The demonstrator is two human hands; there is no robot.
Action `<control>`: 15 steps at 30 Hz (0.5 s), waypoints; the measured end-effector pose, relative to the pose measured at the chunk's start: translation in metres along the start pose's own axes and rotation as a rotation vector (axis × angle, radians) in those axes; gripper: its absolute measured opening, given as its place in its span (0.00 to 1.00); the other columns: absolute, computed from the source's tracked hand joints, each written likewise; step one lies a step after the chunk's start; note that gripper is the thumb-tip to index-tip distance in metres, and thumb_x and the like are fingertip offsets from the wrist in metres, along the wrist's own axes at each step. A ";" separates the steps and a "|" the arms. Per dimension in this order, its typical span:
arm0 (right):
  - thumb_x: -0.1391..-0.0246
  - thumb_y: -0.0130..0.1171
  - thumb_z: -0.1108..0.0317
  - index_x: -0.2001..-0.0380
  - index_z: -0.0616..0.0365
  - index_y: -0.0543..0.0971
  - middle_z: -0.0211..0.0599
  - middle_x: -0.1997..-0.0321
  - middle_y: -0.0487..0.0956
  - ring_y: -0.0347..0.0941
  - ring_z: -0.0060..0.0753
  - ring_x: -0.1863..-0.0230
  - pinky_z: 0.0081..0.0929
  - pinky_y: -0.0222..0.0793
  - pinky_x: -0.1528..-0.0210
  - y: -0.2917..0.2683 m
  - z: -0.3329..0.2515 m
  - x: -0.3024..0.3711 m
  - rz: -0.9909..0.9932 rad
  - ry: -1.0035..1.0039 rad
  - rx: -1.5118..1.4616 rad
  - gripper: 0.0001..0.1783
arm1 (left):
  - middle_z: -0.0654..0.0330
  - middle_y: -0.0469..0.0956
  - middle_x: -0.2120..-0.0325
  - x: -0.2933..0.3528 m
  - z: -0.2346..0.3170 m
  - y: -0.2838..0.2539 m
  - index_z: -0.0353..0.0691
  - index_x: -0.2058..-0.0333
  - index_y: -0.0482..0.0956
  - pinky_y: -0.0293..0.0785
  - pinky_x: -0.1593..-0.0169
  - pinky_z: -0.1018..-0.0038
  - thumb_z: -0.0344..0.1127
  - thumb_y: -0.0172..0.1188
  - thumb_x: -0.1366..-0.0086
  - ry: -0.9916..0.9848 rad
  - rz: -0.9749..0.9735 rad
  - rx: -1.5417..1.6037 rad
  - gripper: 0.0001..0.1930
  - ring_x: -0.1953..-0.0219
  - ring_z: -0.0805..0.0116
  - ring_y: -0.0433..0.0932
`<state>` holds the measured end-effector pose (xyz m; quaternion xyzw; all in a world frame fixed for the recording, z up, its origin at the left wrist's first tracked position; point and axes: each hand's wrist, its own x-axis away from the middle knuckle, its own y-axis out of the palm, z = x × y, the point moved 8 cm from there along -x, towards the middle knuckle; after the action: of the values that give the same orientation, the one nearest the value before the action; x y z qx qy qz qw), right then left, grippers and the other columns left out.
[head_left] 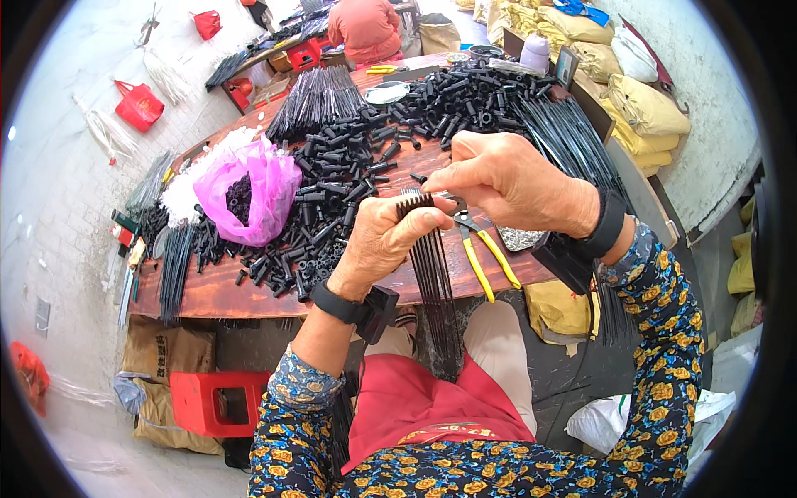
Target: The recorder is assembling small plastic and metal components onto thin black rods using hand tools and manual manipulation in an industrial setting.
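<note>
My left hand (374, 245) is closed around a bundle of long thin black rods (437, 286), which hang down past the table's front edge toward my lap. Their top ends, pale at the tips, fan out side by side between thumb and fingers. Just above and to the right, my right hand (519, 178) is pinched close to those tips; whatever its fingertips hold is too small to make out. Pliers with yellow handles (490, 257) lie on the table right beside the bundle. Small black tubular plastic parts (332, 178) are heaped behind my left hand.
A pink plastic bag (282, 178) with small black pieces sits at left on the wooden table (224, 290). More black rods (573, 137) lie at right and in a far bundle (315, 100). A red stool (199, 402) stands lower left. Across the table sits another person (365, 29).
</note>
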<state>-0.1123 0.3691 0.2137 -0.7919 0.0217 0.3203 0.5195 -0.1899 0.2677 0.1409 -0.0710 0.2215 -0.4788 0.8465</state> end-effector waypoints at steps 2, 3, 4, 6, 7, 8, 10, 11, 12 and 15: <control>0.51 0.55 0.73 0.62 0.52 0.82 0.45 0.69 0.77 0.76 0.51 0.63 0.43 0.71 0.62 -0.001 -0.005 -0.002 -0.012 -0.003 0.042 0.13 | 0.60 0.84 0.72 -0.002 -0.001 0.000 0.32 0.58 0.83 0.76 0.60 0.79 0.38 0.59 0.32 -0.007 0.027 0.032 0.14 0.67 0.78 0.80; 0.51 0.55 0.73 0.62 0.52 0.82 0.45 0.69 0.77 0.76 0.51 0.63 0.43 0.71 0.62 0.002 -0.006 -0.003 -0.009 -0.001 0.043 0.13 | 0.60 0.84 0.72 -0.002 0.001 0.002 0.32 0.58 0.83 0.76 0.60 0.79 0.38 0.59 0.32 -0.006 0.024 0.032 0.14 0.67 0.78 0.80; 0.52 0.54 0.73 0.60 0.56 0.81 0.47 0.66 0.78 0.77 0.52 0.62 0.44 0.72 0.60 0.002 -0.004 -0.003 0.053 0.012 0.004 0.15 | 0.62 0.84 0.72 -0.002 0.003 0.004 0.33 0.60 0.83 0.76 0.62 0.80 0.37 0.60 0.33 -0.017 0.029 0.027 0.13 0.68 0.80 0.79; 0.56 0.53 0.76 0.55 0.66 0.77 0.53 0.61 0.80 0.78 0.56 0.58 0.44 0.74 0.55 0.002 -0.007 -0.006 0.087 0.047 -0.026 0.21 | 0.65 0.84 0.73 -0.002 0.003 0.004 0.33 0.61 0.84 0.75 0.64 0.81 0.36 0.61 0.33 -0.031 0.038 0.022 0.11 0.69 0.82 0.77; 0.56 0.53 0.76 0.55 0.66 0.77 0.53 0.61 0.80 0.78 0.56 0.58 0.44 0.74 0.55 0.004 -0.009 -0.009 0.084 0.046 -0.029 0.21 | 0.67 0.82 0.72 -0.002 0.004 0.006 0.34 0.60 0.83 0.73 0.65 0.82 0.35 0.60 0.33 -0.006 0.019 0.043 0.10 0.70 0.84 0.75; 0.56 0.53 0.76 0.54 0.65 0.76 0.53 0.62 0.80 0.78 0.55 0.58 0.44 0.74 0.56 0.004 -0.012 -0.012 0.115 0.041 -0.017 0.22 | 0.70 0.80 0.72 -0.002 0.006 0.008 0.34 0.60 0.83 0.72 0.65 0.82 0.34 0.60 0.33 0.020 -0.001 0.065 0.09 0.70 0.85 0.73; 0.55 0.54 0.76 0.52 0.65 0.75 0.54 0.62 0.80 0.78 0.55 0.58 0.44 0.74 0.58 0.003 -0.015 -0.013 0.180 0.000 0.015 0.23 | 0.69 0.80 0.70 -0.002 0.005 0.010 0.34 0.60 0.82 0.72 0.64 0.83 0.33 0.60 0.33 0.012 0.010 0.153 0.09 0.68 0.85 0.73; 0.55 0.54 0.76 0.52 0.65 0.75 0.54 0.62 0.80 0.78 0.55 0.58 0.44 0.74 0.58 0.000 -0.017 -0.011 0.179 0.002 0.024 0.23 | 0.69 0.80 0.68 -0.003 0.004 0.012 0.34 0.60 0.82 0.72 0.63 0.83 0.33 0.60 0.33 0.002 0.019 0.239 0.09 0.67 0.84 0.74; 0.55 0.54 0.76 0.52 0.65 0.75 0.54 0.62 0.80 0.78 0.55 0.59 0.43 0.74 0.58 0.000 -0.017 -0.011 0.157 0.015 0.018 0.23 | 0.63 0.82 0.69 -0.001 -0.002 0.012 0.34 0.62 0.81 0.75 0.62 0.78 0.32 0.57 0.32 -0.034 0.049 0.290 0.08 0.67 0.78 0.77; 0.52 0.66 0.69 0.49 0.62 0.76 0.47 0.63 0.78 0.78 0.40 0.66 0.35 0.74 0.62 -0.021 -0.026 -0.006 0.175 0.016 -0.002 0.24 | 0.60 0.83 0.67 0.002 -0.003 0.011 0.34 0.58 0.79 0.78 0.58 0.76 0.31 0.56 0.31 -0.047 0.060 0.409 0.08 0.65 0.75 0.80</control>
<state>-0.0969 0.3547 0.2406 -0.7899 0.0949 0.3580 0.4887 -0.1817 0.2716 0.1341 0.0976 0.1018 -0.4867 0.8621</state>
